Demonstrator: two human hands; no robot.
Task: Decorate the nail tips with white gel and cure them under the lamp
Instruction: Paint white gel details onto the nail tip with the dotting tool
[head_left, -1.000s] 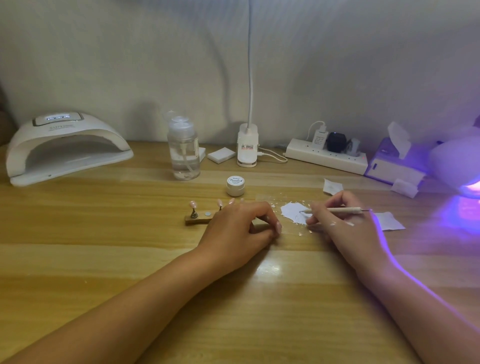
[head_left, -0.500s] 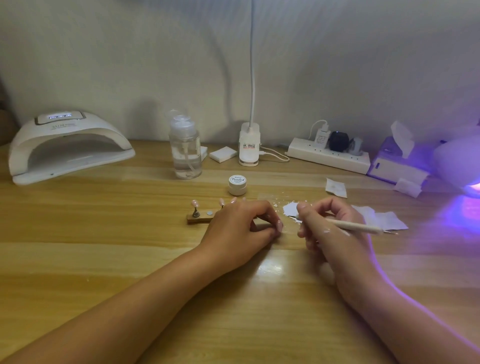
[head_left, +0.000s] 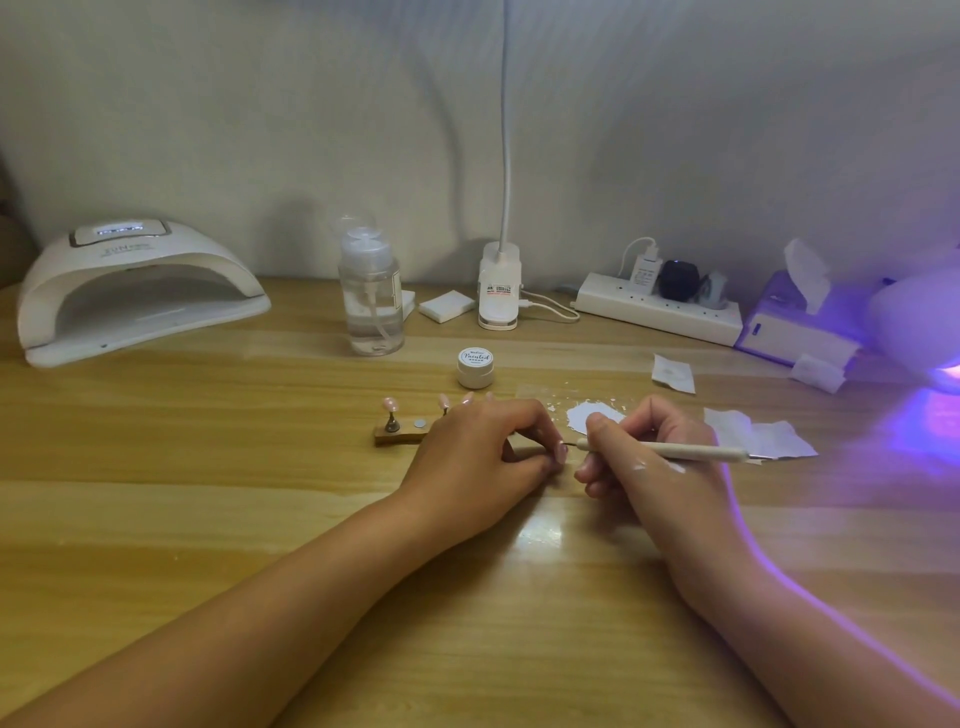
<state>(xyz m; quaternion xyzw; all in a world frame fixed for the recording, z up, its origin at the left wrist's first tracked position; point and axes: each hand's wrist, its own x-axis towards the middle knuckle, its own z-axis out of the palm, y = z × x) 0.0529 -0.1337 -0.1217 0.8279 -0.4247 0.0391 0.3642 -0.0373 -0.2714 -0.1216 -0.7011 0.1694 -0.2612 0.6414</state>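
Observation:
My left hand (head_left: 483, 457) rests on the wooden table with its fingertips pinched on a small pink nail tip (head_left: 561, 450). My right hand (head_left: 649, 467) grips a thin white dotting pen (head_left: 691, 451) whose metal point reaches left to that nail tip. Behind my left hand lies a wooden holder (head_left: 397, 435) carrying more pink tips on stands (head_left: 389, 404); my hand hides part of it. A smear of white gel (head_left: 582, 415) sits just beyond my right thumb, and a closed white gel jar (head_left: 476, 367) stands behind it. A white curing lamp (head_left: 140, 291) sits far left.
A second lamp (head_left: 924, 322) glows purple at the right edge. Along the wall stand a pump bottle (head_left: 371, 301), a desk lamp base (head_left: 500, 291), a white pad (head_left: 447, 307), a power strip (head_left: 660, 312) and a tissue box (head_left: 795, 327). Paper wipes (head_left: 763, 436) lie right of my hand.
My right hand has moved left from the gel smear and brought the pen's point to the nail tip in my left fingers. My left hand has stayed put.

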